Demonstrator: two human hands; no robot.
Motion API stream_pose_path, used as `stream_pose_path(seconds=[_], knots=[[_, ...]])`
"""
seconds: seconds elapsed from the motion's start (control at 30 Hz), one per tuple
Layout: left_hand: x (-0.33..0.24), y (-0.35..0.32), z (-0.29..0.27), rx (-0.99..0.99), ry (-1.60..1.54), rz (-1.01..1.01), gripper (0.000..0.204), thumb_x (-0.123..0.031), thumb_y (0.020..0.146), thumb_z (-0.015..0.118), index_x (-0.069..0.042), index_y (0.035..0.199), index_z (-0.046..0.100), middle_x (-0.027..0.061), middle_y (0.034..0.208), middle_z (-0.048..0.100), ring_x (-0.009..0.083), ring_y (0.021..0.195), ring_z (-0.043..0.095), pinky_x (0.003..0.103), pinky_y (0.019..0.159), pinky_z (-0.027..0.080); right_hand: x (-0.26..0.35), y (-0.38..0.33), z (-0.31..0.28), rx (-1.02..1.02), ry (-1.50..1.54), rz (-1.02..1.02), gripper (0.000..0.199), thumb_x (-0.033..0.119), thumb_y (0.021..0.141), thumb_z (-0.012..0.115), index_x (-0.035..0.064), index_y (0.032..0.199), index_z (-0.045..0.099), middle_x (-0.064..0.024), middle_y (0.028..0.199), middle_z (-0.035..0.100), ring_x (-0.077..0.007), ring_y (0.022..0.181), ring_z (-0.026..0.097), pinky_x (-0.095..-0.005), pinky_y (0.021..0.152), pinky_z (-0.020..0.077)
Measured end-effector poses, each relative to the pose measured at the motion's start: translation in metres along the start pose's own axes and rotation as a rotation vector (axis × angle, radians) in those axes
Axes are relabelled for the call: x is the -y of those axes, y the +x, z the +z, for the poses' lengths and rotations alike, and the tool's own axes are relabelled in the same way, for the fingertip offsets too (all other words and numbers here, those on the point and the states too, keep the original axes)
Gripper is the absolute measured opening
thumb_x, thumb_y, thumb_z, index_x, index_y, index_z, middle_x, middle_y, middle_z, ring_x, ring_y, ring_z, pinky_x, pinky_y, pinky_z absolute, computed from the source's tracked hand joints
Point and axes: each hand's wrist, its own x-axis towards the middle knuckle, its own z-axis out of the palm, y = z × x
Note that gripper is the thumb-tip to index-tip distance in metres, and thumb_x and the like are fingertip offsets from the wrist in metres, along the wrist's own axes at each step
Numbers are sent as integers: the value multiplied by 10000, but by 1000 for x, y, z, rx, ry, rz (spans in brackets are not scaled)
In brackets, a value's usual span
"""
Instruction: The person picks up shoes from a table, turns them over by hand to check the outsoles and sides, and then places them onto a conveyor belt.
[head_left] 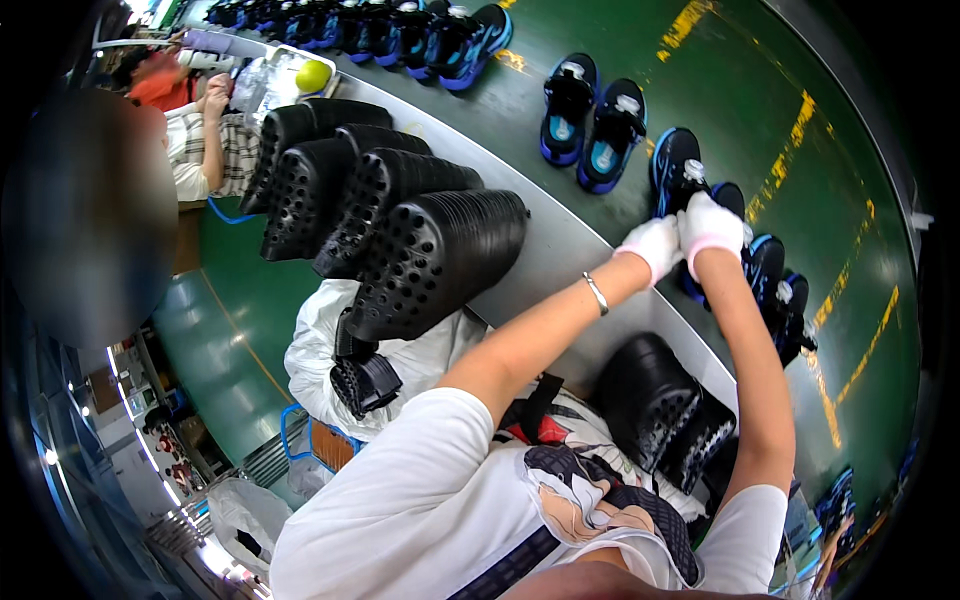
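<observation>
Both my hands wear white gloves with pink cuffs and meet over a black and blue sneaker point(676, 160) on the green surface. My left hand point(650, 248) is closed at the sneaker's near side. Close against it, my right hand point(712, 228) is also closed, over the sneaker's opening; its fingertips are partly hidden. A whitish piece point(694, 173) shows in the sneaker just ahead of my fingers. Another sneaker point(729, 198) sits right beside it, half covered by my right hand.
A sneaker pair point(590, 130) stands to the left, with a row of sneakers point(400, 40) beyond. More sneakers point(775, 275) stand to the right. Black perforated moulded pieces point(440, 260) line the grey ledge point(560, 225). A person point(200, 150) sits at far left.
</observation>
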Motion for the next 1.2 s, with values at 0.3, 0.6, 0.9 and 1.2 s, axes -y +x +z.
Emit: stream_pose_path(seconds=[0.3, 0.6, 0.9, 1.2], knots=[[-11, 3, -32, 199, 79, -166, 318, -273, 787, 640, -69, 1026, 592, 190, 1015, 642, 382, 961, 594, 446, 811, 492, 11, 16, -3, 86, -40, -127, 339, 339, 882, 524, 60, 1009, 669, -194, 1045, 646, -339, 950, 638, -431, 810, 511], [-2, 15, -25, 246, 135, -118, 268, -229, 806, 634, -65, 1018, 648, 161, 1068, 637, 360, 977, 602, 415, 831, 504, 22, 32, -18, 92, -352, -317, 225, 191, 803, 556, 74, 913, 712, -139, 954, 686, -298, 886, 665, -390, 750, 524], [-13, 23, -36, 274, 225, 12, 318, -245, 784, 671, -76, 1052, 643, 148, 1088, 633, 344, 991, 598, 401, 856, 495, 21, 43, -23, 66, -200, -163, 246, 108, 833, 522, 60, 1007, 689, -144, 1017, 674, -295, 937, 659, -397, 787, 523], [-19, 11, -38, 272, 273, -46, 364, -316, 806, 635, -78, 1081, 615, 148, 1104, 622, 330, 1015, 588, 399, 871, 480, 2, 26, -6, -50, -81, -219, 225, 208, 855, 520, 59, 970, 643, -166, 980, 659, -315, 933, 637, -412, 778, 510]])
